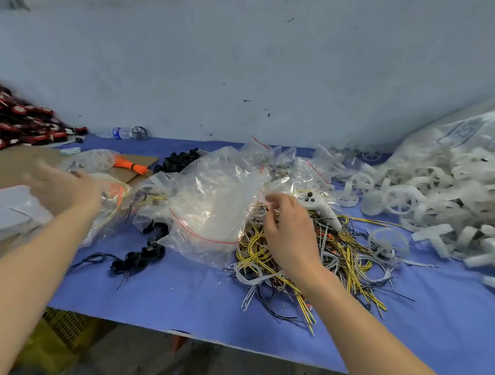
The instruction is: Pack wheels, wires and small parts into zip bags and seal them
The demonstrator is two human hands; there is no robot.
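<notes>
A tangled heap of yellow, white and black wires (pixel 323 258) lies on the blue table cover (pixel 175 299). My right hand (pixel 290 233) hovers over the heap's left part, fingers curled and pinching at wire ends. A pile of clear zip bags with red seal lines (pixel 210 205) sits left of it. My left hand (pixel 63 187), blurred, is spread open above a filled clear bag with wires (pixel 109 205). White plastic wheels (pixel 399 199) pile up at the right. Black small parts (pixel 140 259) lie near the front.
A white controller (pixel 317 204) rests on the wires. A large sack of white parts (pixel 460 148) fills the right. Red-and-black wheels (pixel 15 124) heap at far left beside cardboard (pixel 16 164), orange wire bundle (pixel 130 165), and a water bottle (pixel 117 133).
</notes>
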